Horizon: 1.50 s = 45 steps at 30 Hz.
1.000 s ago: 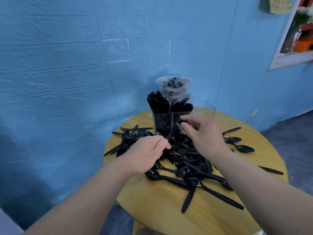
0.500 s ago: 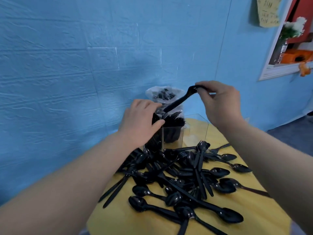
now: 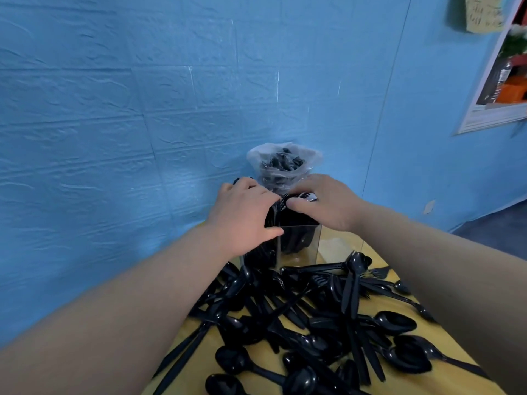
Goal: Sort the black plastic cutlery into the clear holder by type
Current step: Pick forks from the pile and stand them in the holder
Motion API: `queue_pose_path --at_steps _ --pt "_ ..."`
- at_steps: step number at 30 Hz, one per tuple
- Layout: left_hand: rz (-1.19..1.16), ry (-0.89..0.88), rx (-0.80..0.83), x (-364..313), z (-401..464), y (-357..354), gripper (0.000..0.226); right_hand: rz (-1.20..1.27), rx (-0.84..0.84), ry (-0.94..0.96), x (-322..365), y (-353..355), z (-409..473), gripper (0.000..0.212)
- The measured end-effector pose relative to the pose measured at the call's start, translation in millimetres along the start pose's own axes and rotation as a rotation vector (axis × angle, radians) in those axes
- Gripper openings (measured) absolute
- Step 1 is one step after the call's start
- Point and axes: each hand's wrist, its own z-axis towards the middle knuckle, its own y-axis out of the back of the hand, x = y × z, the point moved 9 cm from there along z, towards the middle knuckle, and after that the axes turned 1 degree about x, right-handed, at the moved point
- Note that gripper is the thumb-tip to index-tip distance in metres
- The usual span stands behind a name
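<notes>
Hands working at clear holder (image 3: pixel 299 242) at back of yellow table (image 3: pixel 445 332). Left hand (image 3: pixel 242 216) lying over cutlery standing in holder's left compartment, fingers spread and nearly straight, thumb touching front wall. Right hand (image 3: pixel 325 202) curling fingers round fork tops (image 3: pixel 306 196) in next compartment (how tight, hard to tell). Loose pile of black spoons, forks and knives (image 3: pixel 313 323) sprawling just before holder. Plastic bag of cutlery (image 3: pixel 283 166) standing behind, against blue wall (image 3: pixel 142 109).
</notes>
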Motion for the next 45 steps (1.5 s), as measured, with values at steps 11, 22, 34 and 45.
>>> queue_pose_path --at_steps 11,22,34,45 --pt "-0.027 0.016 -0.038 1.3 2.0 -6.4 0.055 -0.178 0.023 0.041 -9.7 -5.0 -1.7 0.063" --pt "-0.019 0.013 -0.058 1.5 0.9 -4.7 0.055 -0.051 -0.01 0.064 -1.0 -16.6 -2.7 0.082" --pt "-0.013 0.0 -0.102 4.2 1.4 -5.3 0.053 -0.229 -0.054 0.08 4.8 -17.7 5.5 0.044" --pt "-0.097 0.027 -0.209 5.1 -31.1 23.1 0.066 -0.17 -0.213 0.118 25.3 12.1 -41.4 0.048"
